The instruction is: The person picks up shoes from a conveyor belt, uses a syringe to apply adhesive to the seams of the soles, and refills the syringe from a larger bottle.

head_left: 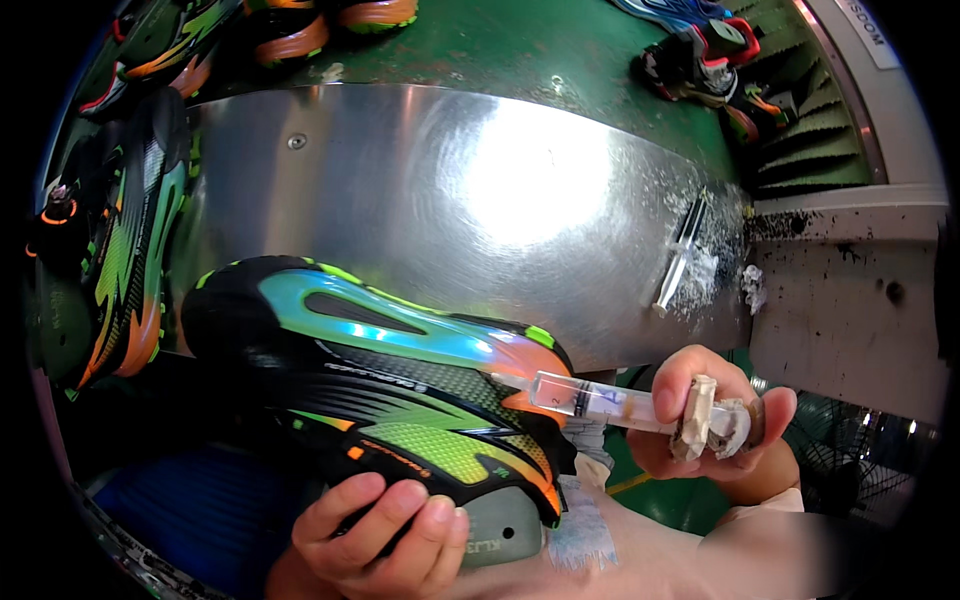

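Note:
A black, green and orange sports shoe lies on its side across the front of the metal plate, its sole turned away from me. A grey shoe last fills it and sticks out of its opening. My left hand grips the shoe and last from below, fingers curled over the collar. In my right hand is a clear plastic syringe, its flange and plunger end wrapped in pale tape. The syringe's tip is at the seam between upper and midsole near the heel; whether it touches I cannot tell.
The metal plate carries a second syringe amid whitish residue at its right end. Another lasted shoe stands at the left. More shoes sit on the green surface beyond, others at the far right beside a machine opening.

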`<state>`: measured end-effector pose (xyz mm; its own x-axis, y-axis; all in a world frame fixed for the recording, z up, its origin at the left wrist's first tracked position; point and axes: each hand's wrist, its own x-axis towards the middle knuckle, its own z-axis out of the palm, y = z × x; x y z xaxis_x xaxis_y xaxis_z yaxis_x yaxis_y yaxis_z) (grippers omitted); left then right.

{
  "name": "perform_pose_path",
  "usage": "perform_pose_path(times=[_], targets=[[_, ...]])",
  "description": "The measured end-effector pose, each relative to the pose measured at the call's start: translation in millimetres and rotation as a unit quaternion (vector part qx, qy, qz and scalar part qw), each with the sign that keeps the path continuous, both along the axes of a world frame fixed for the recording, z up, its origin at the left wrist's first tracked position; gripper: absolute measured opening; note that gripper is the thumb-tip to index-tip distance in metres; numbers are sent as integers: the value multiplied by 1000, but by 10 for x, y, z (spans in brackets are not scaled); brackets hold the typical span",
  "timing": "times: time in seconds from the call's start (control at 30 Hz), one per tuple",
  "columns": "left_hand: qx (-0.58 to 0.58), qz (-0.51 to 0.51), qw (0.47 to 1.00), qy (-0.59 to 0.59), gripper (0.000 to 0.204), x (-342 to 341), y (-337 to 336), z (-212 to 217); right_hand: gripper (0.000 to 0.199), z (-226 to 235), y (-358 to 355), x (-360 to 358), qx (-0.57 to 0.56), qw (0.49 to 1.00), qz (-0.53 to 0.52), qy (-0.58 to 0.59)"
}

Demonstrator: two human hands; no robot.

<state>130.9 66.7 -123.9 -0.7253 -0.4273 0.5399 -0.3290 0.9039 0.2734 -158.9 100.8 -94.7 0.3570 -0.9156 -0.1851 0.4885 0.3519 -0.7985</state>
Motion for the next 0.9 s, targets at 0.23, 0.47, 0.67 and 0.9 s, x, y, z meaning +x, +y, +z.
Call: perform_pose_path(times=[0.23,0.47,0.67,0.9], targets=[[-51,-6,999,12,9,40,36,-128,106,198,95,-85,70,996,9,46],[-35,-34,999,3,10,71,14,-144,104,908,-289,188,210,911,15,355],[-48,-43,997,34,13,65,-38,-163,102,1088,-643,516,256,845,25,468],[-49,-40,994,93,14,0,-95,-162,100,1160,-695,814,275,823,8,497]])
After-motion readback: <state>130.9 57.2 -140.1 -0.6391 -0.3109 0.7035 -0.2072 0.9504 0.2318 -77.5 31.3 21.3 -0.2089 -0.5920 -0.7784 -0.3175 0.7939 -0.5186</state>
